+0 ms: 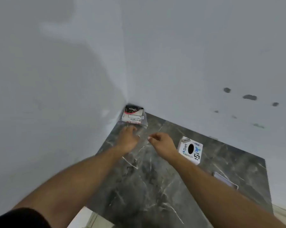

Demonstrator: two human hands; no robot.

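A small tissue pack (133, 114), white with black and pink print, sits in the corner where the two walls meet, at the far end of a dark marble table (155, 186). Clear plastic film (141, 146) runs from the pack toward me across the tabletop. My left hand (127, 140) reaches forward with its fingers stretched out on the film just in front of the pack. My right hand (162, 143) is a little to the right, fingers curled, with thumb and forefinger pinching the film's edge. The frame is blurred.
A white cube-shaped box (191, 149) with stickers and a round black hole stands to the right of my right hand. A flat rectangular object (225, 179) lies near the table's right edge. White walls close in the left and far sides.
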